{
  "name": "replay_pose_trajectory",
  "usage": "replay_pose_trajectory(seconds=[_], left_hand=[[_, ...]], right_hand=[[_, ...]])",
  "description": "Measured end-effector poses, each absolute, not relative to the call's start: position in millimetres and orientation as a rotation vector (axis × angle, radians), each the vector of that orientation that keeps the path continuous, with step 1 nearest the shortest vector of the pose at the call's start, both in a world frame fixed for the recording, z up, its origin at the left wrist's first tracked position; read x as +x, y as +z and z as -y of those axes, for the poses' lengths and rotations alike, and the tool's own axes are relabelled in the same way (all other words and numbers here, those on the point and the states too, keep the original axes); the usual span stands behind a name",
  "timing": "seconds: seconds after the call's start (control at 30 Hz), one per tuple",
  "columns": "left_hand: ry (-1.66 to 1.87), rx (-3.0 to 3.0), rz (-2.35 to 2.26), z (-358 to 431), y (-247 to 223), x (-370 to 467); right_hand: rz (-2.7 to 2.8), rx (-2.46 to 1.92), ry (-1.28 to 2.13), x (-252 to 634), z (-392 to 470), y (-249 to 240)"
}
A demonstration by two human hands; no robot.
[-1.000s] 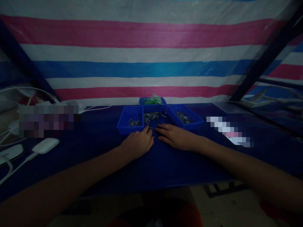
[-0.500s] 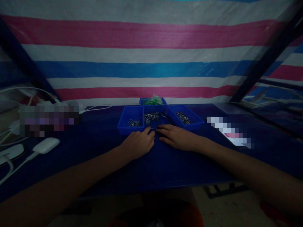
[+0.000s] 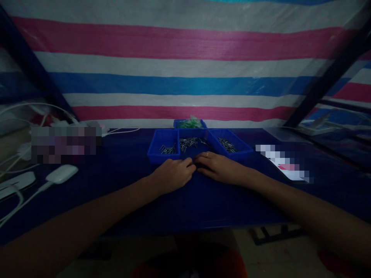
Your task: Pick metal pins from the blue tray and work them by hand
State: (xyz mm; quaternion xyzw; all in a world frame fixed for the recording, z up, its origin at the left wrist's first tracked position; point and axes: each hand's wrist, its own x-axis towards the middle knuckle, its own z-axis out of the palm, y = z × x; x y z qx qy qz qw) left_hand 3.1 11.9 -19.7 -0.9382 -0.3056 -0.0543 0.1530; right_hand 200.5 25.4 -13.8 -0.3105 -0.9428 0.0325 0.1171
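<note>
My left hand (image 3: 175,174) is closed, its fingers curled and its fingertips meeting those of my right hand (image 3: 218,166) low over the table. The right hand is bent at the fingers, with the thumb side tucked in and a ring on one finger. What lies between the fingertips is hidden now; a thin metal pin showed there a moment ago. Just beyond the hands lies a pile of small metal pins (image 3: 188,143) on the table. A blue bin (image 3: 153,150) with several bent metal pins stands left of it, and another blue bin (image 3: 245,150) with metal pins stands right.
Behind the pile stands a third blue bin (image 3: 176,123) with green pieces in a clear bag (image 3: 191,122). A bright phone-like panel (image 3: 290,170), partly blurred out, lies right on the blue table (image 3: 185,208). White cables and a white adapter (image 3: 62,174) are at left.
The hands have drawn together, and the pin seen between their fingertips is now covered. My left fingers have curled more. The whole view has shifted slightly.
</note>
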Motion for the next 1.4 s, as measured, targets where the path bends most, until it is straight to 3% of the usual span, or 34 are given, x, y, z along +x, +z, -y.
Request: replay_pose_trajectory(seconds=[0.3, 0.8, 1.4], left_hand=[[-0.260, -2.789, 0.775, -14.8, -22.5, 3.2], [-0.316, -2.785, 1.009, -17.8, -23.5, 4.1], [-0.533, -2.710, 0.720, -13.7, -16.8, 1.0]], right_hand=[[2.763, -0.903, 0.116, 200.0, -27.7, -16.8], [2.782, -0.924, 0.125, 201.4, -24.1, -7.1], [2.778, -0.793, 0.133, 201.2, -24.5, -6.8]])
